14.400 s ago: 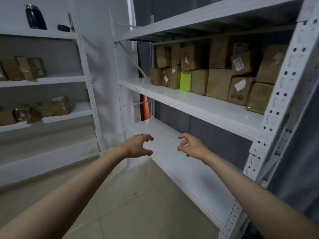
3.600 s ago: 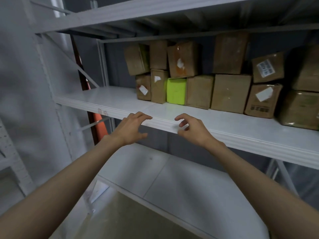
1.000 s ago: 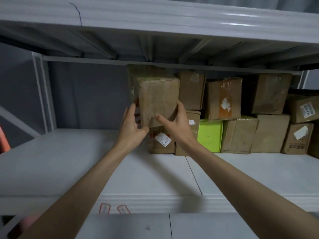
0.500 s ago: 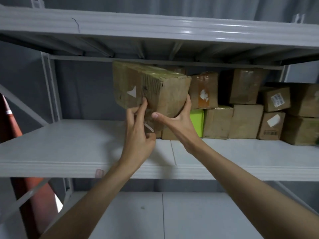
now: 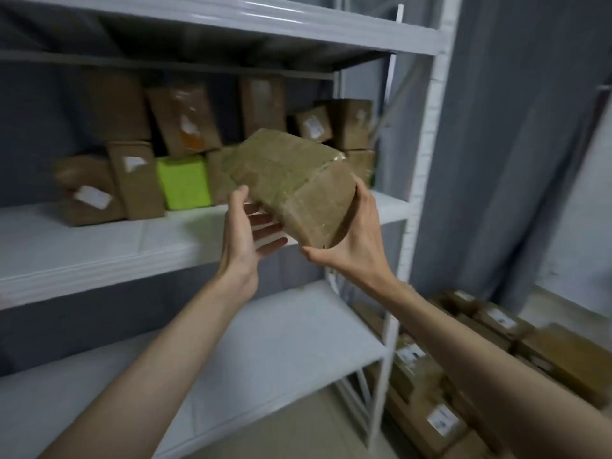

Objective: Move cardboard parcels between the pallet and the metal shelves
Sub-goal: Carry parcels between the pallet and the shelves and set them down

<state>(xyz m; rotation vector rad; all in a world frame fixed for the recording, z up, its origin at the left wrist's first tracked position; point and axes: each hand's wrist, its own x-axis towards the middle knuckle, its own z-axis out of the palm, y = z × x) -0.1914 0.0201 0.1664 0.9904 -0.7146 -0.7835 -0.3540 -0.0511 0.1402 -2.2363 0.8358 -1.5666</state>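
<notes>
One parcel [image 5: 291, 180] off the shelf [image 5: 99, 246], held tilted in mid-air at centre, right hand [image 5: 351, 246] gripping its near end, left hand [image 5: 248, 226] cupped open beneath; more parcels at 10 o'clock, stack [image 5: 490, 366] at 4 o'clock apparently next.

taped parcel [image 5: 291, 180] tilted between left hand [image 5: 246, 233], right hand [image 5: 356, 240], before metal shelves [image 5: 99, 246]

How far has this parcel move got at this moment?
Done: one cardboard parcel is clear of the middle shelf. In hand: the left hand and right hand hold it in the air. Left: setting it down, and the other parcels on the shelf.
</notes>
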